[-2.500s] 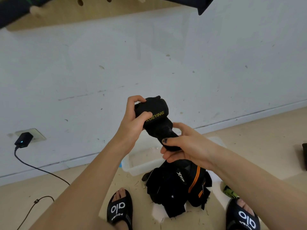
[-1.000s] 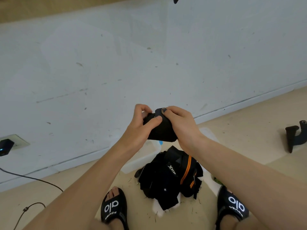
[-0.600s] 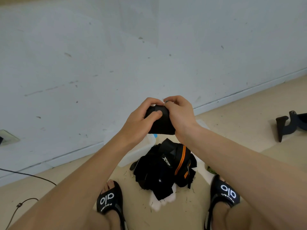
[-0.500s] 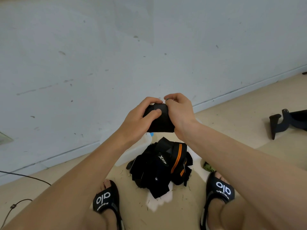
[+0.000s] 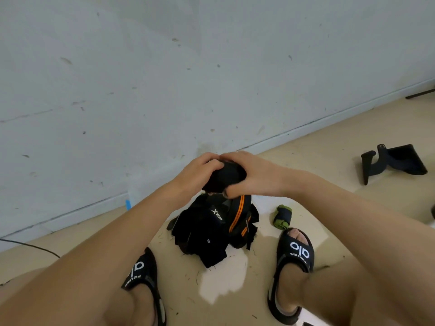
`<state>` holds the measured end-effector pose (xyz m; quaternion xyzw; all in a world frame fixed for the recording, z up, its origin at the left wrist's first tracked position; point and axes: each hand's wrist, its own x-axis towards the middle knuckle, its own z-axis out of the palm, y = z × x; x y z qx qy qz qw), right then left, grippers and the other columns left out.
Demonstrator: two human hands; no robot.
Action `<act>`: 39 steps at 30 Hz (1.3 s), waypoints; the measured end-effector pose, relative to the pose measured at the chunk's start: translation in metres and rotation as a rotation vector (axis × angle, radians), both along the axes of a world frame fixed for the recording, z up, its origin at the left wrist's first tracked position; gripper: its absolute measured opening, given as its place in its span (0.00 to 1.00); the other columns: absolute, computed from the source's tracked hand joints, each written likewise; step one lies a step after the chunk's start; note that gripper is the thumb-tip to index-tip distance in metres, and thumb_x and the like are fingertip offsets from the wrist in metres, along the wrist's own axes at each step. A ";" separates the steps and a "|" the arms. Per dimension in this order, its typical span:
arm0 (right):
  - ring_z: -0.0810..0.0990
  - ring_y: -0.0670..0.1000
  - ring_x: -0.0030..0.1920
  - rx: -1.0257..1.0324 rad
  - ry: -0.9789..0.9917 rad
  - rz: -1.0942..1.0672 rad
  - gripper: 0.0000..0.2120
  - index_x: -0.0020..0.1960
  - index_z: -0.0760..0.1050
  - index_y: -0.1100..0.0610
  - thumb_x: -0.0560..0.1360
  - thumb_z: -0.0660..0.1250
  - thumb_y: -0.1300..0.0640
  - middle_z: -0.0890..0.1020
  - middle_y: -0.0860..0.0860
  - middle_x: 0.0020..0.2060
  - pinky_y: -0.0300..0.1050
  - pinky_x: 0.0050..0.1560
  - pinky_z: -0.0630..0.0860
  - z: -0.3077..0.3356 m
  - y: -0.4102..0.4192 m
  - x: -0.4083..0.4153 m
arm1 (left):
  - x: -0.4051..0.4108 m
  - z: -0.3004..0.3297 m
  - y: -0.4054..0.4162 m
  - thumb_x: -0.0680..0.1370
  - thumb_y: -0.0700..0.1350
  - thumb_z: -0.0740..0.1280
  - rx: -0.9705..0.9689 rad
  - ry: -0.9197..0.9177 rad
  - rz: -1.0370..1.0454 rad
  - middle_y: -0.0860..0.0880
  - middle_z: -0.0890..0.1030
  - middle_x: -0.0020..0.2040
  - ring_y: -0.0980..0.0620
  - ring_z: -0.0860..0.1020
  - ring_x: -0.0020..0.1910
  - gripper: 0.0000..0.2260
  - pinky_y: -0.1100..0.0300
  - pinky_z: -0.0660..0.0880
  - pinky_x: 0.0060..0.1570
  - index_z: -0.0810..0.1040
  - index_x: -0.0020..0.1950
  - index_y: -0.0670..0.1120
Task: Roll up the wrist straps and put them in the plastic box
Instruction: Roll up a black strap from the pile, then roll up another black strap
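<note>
Left hand (image 5: 195, 177) and right hand (image 5: 253, 176) both clasped round rolled black wrist strap (image 5: 224, 177), fingers curled over its top, thumbs beneath, held in the air. Directly below the hands, on the floor (image 5: 329, 147), heap of unrolled straps (image 5: 211, 229), black with orange stripes. Just right of that heap, small green-and-black roll (image 5: 282, 216). Far off to the right, black strap (image 5: 397, 160) lying alone. Plastic box hidden behind forearms.
</note>
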<state>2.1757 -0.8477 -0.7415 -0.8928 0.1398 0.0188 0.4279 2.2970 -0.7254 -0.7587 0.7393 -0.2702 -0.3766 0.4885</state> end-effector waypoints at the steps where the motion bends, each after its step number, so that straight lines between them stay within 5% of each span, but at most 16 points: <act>1: 0.80 0.50 0.48 -0.096 0.044 0.012 0.28 0.60 0.76 0.50 0.62 0.77 0.47 0.79 0.50 0.50 0.44 0.44 0.77 -0.009 -0.002 -0.003 | -0.004 -0.005 0.000 0.83 0.43 0.61 0.020 0.072 -0.006 0.45 0.81 0.55 0.49 0.79 0.50 0.09 0.57 0.76 0.41 0.80 0.59 0.48; 7: 0.77 0.53 0.50 -0.313 0.152 -0.054 0.26 0.60 0.74 0.57 0.68 0.78 0.48 0.74 0.51 0.52 0.49 0.53 0.76 -0.072 -0.002 -0.013 | -0.012 -0.041 0.007 0.86 0.51 0.58 0.225 0.167 -0.124 0.43 0.75 0.63 0.43 0.82 0.58 0.14 0.47 0.82 0.59 0.69 0.70 0.50; 11: 0.77 0.55 0.49 -0.280 0.396 -0.180 0.25 0.54 0.71 0.56 0.67 0.79 0.47 0.75 0.52 0.50 0.47 0.46 0.75 -0.127 -0.026 -0.029 | 0.001 -0.086 0.008 0.86 0.55 0.57 0.515 -0.045 -0.229 0.44 0.74 0.67 0.46 0.82 0.59 0.22 0.52 0.78 0.62 0.61 0.78 0.50; 16: 0.77 0.52 0.40 -0.147 0.591 -0.487 0.21 0.53 0.74 0.61 0.70 0.77 0.50 0.78 0.54 0.43 0.47 0.37 0.76 -0.207 -0.049 -0.053 | 0.010 -0.153 0.006 0.84 0.54 0.62 0.659 -0.282 -0.338 0.46 0.76 0.67 0.49 0.76 0.60 0.26 0.55 0.73 0.61 0.62 0.79 0.47; 21: 0.74 0.59 0.67 -0.180 0.763 -0.533 0.32 0.72 0.66 0.61 0.74 0.73 0.50 0.72 0.58 0.67 0.49 0.58 0.75 -0.288 -0.045 -0.072 | 0.019 -0.211 0.005 0.82 0.49 0.67 0.703 -0.382 -0.305 0.44 0.67 0.75 0.46 0.75 0.67 0.29 0.53 0.75 0.64 0.60 0.80 0.47; 29: 0.73 0.58 0.67 -0.426 0.794 -0.653 0.36 0.71 0.70 0.61 0.77 0.63 0.33 0.76 0.57 0.65 0.51 0.66 0.72 -0.349 -0.044 -0.061 | 0.034 -0.263 0.002 0.78 0.50 0.71 0.693 -0.716 -0.371 0.46 0.64 0.74 0.45 0.70 0.69 0.34 0.51 0.76 0.64 0.60 0.80 0.50; 33: 0.71 0.58 0.67 -0.518 0.841 -0.674 0.36 0.69 0.73 0.61 0.78 0.59 0.31 0.73 0.57 0.65 0.51 0.66 0.70 -0.365 -0.048 -0.053 | 0.048 -0.271 0.009 0.77 0.49 0.74 0.740 -0.601 -0.281 0.44 0.68 0.73 0.44 0.70 0.70 0.36 0.49 0.75 0.65 0.59 0.79 0.47; 39: 0.72 0.61 0.67 -0.413 0.816 -0.814 0.37 0.69 0.70 0.64 0.77 0.64 0.33 0.73 0.61 0.65 0.54 0.66 0.71 -0.372 -0.053 -0.042 | 0.058 -0.267 0.031 0.79 0.43 0.72 0.647 -0.448 -0.228 0.49 0.78 0.58 0.52 0.78 0.54 0.19 0.53 0.80 0.53 0.71 0.68 0.47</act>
